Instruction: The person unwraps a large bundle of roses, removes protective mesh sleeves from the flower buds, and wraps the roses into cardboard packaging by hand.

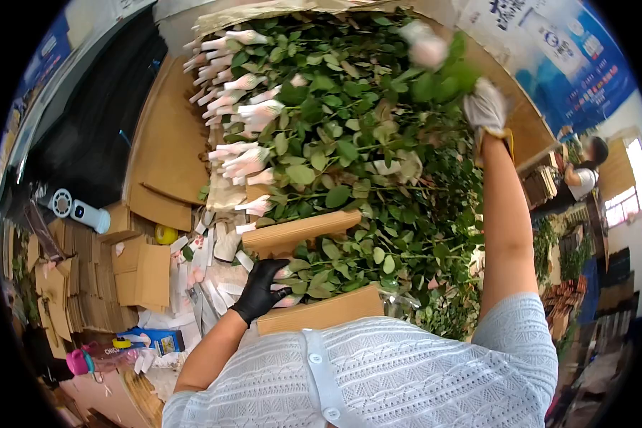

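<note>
Many roses [260, 112] lie stacked; the right hand [485, 108] apparently grips one blurred rose [429, 52] aloft; the left hand [261, 289] spreads its fingers beside a bloom [284, 272].

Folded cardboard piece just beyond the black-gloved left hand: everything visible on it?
The folded cardboard piece is plain tan, apparently corrugated, with fine ridges along its long, narrow upper face. A second panel drops from that face toward the wearer. It lies at a slant, its right end farther from the wearer than its left. Green leaves crowd round it and cover part of the lower panel. The left hand is close on the near side; whether it touches the board can't be told.
</note>
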### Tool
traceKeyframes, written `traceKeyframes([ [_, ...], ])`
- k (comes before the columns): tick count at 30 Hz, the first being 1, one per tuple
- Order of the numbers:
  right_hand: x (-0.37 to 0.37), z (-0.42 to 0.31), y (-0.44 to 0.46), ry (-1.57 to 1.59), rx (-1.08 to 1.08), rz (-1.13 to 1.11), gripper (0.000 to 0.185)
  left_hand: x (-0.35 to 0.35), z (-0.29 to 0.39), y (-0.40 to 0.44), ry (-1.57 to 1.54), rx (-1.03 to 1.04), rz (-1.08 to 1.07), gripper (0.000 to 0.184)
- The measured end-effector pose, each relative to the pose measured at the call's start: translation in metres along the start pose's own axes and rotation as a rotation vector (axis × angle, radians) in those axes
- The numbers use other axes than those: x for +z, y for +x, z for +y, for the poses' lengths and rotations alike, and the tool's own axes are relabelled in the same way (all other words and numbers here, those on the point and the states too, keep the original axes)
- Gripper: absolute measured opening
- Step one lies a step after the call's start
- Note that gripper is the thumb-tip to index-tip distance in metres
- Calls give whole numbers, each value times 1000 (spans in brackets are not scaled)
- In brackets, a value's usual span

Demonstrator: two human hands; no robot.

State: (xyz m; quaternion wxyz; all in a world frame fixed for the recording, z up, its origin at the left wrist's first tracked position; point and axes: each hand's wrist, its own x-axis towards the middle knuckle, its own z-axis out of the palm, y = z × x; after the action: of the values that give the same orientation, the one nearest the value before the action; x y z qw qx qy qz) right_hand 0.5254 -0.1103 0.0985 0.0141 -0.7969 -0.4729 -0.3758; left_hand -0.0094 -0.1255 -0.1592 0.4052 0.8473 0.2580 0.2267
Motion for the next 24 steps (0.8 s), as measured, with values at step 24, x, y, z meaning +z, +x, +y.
traceKeyframes([
  [24,-75,-139,-195,602,-475,-626,23,-5,4,3,106,43,-12,62],
])
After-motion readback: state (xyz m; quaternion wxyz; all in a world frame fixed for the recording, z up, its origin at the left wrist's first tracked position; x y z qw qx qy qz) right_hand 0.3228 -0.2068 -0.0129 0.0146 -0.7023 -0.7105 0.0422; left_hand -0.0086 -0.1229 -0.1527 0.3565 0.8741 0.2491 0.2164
